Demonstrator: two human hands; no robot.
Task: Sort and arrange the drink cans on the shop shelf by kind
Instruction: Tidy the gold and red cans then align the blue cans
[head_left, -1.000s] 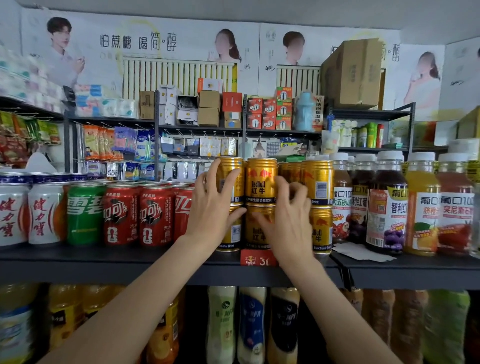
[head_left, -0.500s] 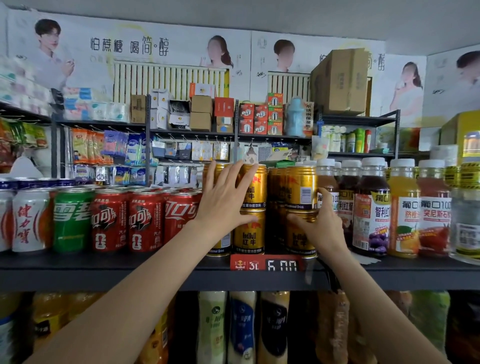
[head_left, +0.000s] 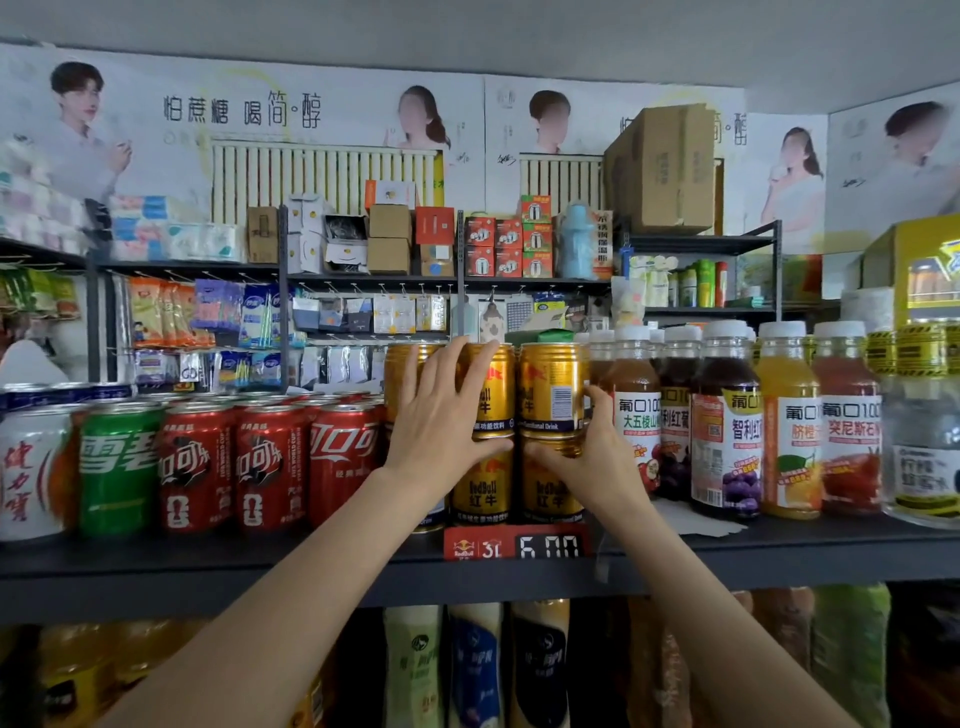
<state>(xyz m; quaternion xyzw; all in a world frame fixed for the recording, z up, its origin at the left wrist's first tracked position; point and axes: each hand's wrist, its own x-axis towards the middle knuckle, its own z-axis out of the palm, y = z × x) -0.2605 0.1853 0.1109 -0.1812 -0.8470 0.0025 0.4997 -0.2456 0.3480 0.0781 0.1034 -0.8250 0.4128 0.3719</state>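
Gold Red Bull cans stand two high on the dark shelf (head_left: 208, 566), between the red cola cans (head_left: 270, 467) and the juice bottles (head_left: 727, 426). My left hand (head_left: 441, 415) lies flat with spread fingers against the upper gold cans (head_left: 491, 389), hiding the leftmost stack. My right hand (head_left: 587, 457) grips the right-hand stack where the upper can (head_left: 550, 387) meets the lower gold can (head_left: 550, 493), thumb in front and fingers round the far side. A green can (head_left: 117, 467) and a white can (head_left: 31, 473) stand left of the colas.
A red price tag (head_left: 517, 543) hangs on the shelf edge below the gold cans. A scrap of paper (head_left: 696, 519) lies under the bottles. More bottles fill the shelf underneath. Behind stand racks of boxes and packets.
My right hand has brought the right-hand gold stack leftwards, closing the gap to the middle stack. My left hand stays spread on the upper cans.
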